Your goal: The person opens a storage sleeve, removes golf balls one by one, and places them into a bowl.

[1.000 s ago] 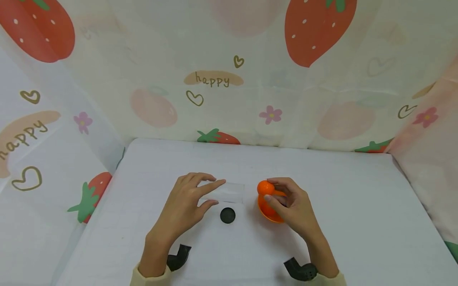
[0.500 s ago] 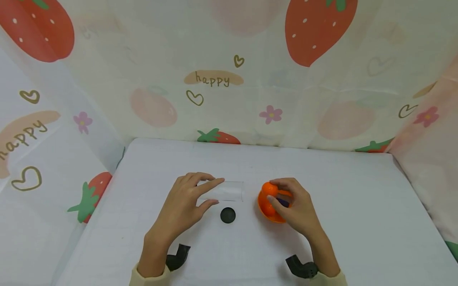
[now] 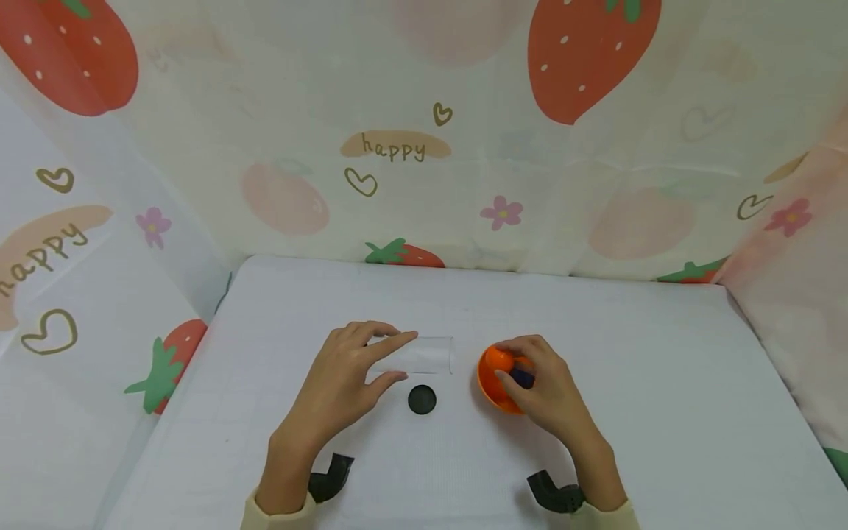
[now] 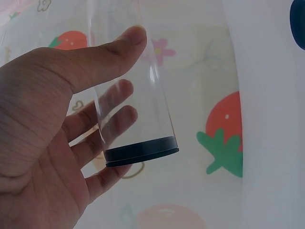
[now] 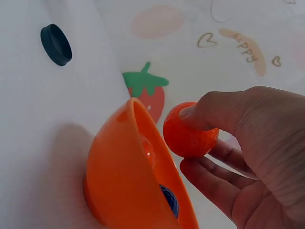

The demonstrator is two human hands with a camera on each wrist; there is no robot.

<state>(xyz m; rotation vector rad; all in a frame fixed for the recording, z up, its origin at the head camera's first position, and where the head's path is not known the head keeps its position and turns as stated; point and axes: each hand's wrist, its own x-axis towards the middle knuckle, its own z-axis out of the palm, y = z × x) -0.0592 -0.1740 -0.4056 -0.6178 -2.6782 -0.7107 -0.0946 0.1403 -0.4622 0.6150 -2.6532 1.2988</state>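
Note:
My left hand (image 3: 344,372) holds a clear plastic tube (image 3: 432,355) that lies sideways above or on the white table; the head view does not settle which. In the left wrist view, thumb and fingers curl round the tube, and a black cap (image 4: 140,151) closes one end. A loose black cap (image 3: 422,400) rests on the table in front of the tube. My right hand (image 3: 548,383) pinches an orange golf ball (image 5: 191,133) at the mouth of an orange bowl (image 5: 112,162). Inside sit a dark blue golf ball (image 5: 170,200) and another orange ball (image 5: 148,151), both partly hidden.
The white table (image 3: 662,383) stretches out on both sides of the hands. A strawberry-printed curtain (image 3: 411,199) stands behind it and along its sides. Black curved pieces (image 3: 331,477) are worn at both wrists.
My right hand has shifted the orange golf ball slightly right, then lower toward the bowl. More of the dark blue ball shows. The left hand and tube have barely moved.

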